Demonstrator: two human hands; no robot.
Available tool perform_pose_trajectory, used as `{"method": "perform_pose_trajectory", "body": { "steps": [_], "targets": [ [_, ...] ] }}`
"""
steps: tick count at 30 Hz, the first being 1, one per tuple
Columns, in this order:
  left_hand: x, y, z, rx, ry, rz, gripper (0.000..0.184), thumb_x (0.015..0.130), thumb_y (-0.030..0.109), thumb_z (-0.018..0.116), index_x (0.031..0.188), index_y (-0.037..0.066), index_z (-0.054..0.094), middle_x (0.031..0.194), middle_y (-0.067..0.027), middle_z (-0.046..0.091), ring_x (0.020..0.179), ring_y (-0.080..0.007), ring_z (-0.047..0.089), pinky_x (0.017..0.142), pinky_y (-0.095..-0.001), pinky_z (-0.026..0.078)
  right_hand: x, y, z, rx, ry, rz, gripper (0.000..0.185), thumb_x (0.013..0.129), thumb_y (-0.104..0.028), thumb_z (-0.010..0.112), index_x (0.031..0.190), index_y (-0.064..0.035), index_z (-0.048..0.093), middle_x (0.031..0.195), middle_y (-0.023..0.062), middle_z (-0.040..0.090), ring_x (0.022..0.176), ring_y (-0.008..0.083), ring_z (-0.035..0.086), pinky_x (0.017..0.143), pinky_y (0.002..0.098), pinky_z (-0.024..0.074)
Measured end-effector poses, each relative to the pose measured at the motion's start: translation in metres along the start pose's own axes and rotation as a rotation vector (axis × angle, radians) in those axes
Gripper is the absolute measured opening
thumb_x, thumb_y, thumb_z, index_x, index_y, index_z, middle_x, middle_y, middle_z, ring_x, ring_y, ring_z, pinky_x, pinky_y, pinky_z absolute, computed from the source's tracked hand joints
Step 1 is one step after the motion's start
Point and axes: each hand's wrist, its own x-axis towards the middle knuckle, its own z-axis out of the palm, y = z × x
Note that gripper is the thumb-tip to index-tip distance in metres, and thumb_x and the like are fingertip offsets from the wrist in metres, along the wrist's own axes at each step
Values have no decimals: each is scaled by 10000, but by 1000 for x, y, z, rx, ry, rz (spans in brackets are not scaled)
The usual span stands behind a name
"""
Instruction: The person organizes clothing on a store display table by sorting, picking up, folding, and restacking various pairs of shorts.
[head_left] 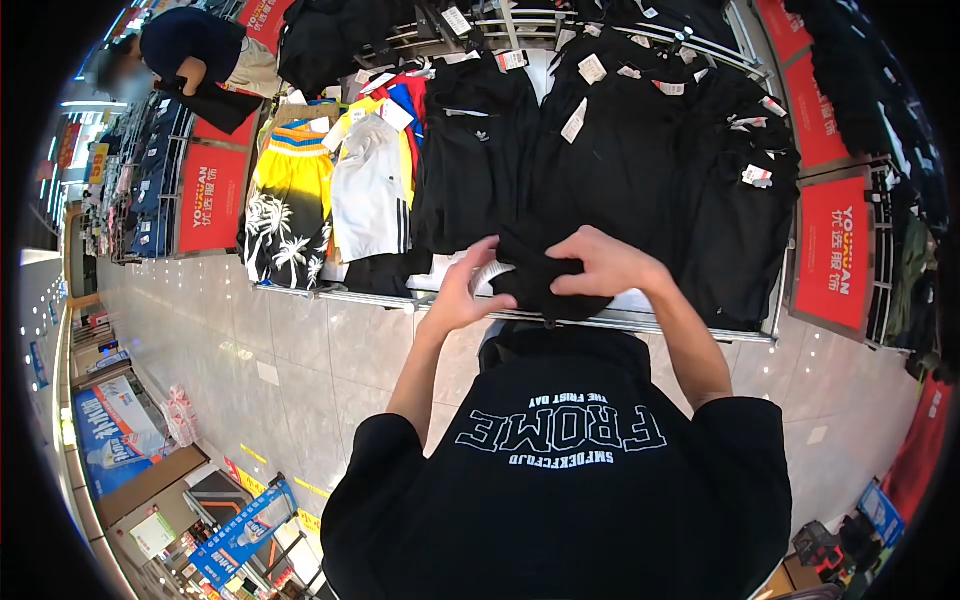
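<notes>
A piece of black clothing (pixel 540 281) is bunched at the front edge of the display table, between my two hands. My right hand (pixel 608 264) pinches its right side with thumb and fingers. On its left side, my left hand (pixel 465 288) curves round the edge, thumb low and fingers high. Beside those fingers shows a white label (pixel 492 271). Just beyond my hands lie black trousers (pixel 480 165) with a small white logo and a wide spread of black garments (pixel 615 170) with paper tags. The kind of garment I hold is hard to make out.
Yellow-and-black palm-print shorts (pixel 290 200) and grey shorts (pixel 368 185) lie on the left. A metal rail (pixel 350 297) edges the table. Red signs (pixel 210 198) flank it on both sides. Another person (pixel 195 55) handles dark clothing at the far left.
</notes>
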Motion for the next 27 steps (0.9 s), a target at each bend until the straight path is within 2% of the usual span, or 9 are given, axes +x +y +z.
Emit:
{"method": "perform_pose_trajectory", "body": {
  "steps": [1, 6, 9, 12, 14, 20, 24, 25, 27],
  "targets": [
    [-1, 22, -5, 26, -76, -31, 954, 605, 226, 889, 1401, 35, 399, 1253, -206, 580, 1196, -325, 549, 1026, -403, 409, -5, -21, -13, 8, -54, -60, 264, 736, -193, 680, 735, 41, 558, 633, 224, 504, 561, 351, 513, 519, 367, 392],
    [2, 110, -18, 319, -43, 172, 805, 603, 157, 856, 1320, 58, 503, 1247, -164, 591, 1245, -349, 483, 1027, -398, 403, -25, -81, -21, 30, -391, -198, 286, 765, -238, 671, 728, 21, 556, 638, 187, 563, 629, 372, 579, 550, 408, 436],
    [-3, 112, -25, -100, -383, 125, 409, 688, 81, 789, 1076, 57, 661, 1026, -89, 685, 1025, -287, 630, 875, -349, 483, -31, -98, -19, -32, -433, -190, 298, 792, -236, 664, 738, 31, 542, 659, 175, 579, 676, 377, 603, 589, 440, 464],
    [-14, 107, -42, -48, -307, 131, 288, 696, 88, 789, 954, 37, 672, 889, -87, 688, 855, -272, 661, 762, -332, 498, -37, -117, -28, -96, -434, -172, 254, 803, -185, 668, 842, 28, 535, 693, 167, 594, 684, 380, 605, 602, 446, 475],
    [-20, 123, -63, 10, -239, 186, 244, 701, 84, 787, 900, 22, 660, 811, -94, 670, 732, -264, 643, 688, -340, 488, -40, -131, -34, -96, -182, 6, 261, 801, -124, 669, 957, 3, 502, 706, 161, 577, 687, 390, 600, 621, 447, 480],
    [8, 171, -141, 546, -22, 206, 217, 702, 106, 785, 886, 66, 678, 706, -73, 646, 571, -213, 587, 580, -332, 439, 7, -128, -40, -255, 93, -132, 330, 761, -1, 654, 1048, -15, 492, 875, 148, 574, 844, 366, 600, 721, 440, 484],
    [122, 155, -202, 714, 43, 31, 261, 793, 142, 734, 972, -22, 638, 815, -120, 666, 711, -204, 613, 690, -290, 477, 114, -70, -92, -306, 630, -306, 248, 779, -26, 627, 1018, 6, 568, 944, 181, 620, 899, 387, 605, 780, 441, 487],
    [166, 132, -216, 712, 173, 212, 312, 809, 207, 731, 1025, 4, 634, 868, -125, 665, 761, -224, 622, 716, -306, 478, 147, -36, -112, -342, 651, -155, 282, 814, -76, 637, 1083, -7, 592, 1050, 158, 655, 965, 361, 629, 845, 395, 500],
    [237, 64, -231, 1000, 583, 465, 396, 828, 321, 715, 1103, 53, 622, 988, -143, 652, 861, -294, 621, 764, -370, 477, 221, 55, -146, -446, 960, -265, 373, 834, -180, 666, 1136, 10, 559, 1096, 198, 627, 1026, 389, 596, 877, 439, 479]
  ]
}}
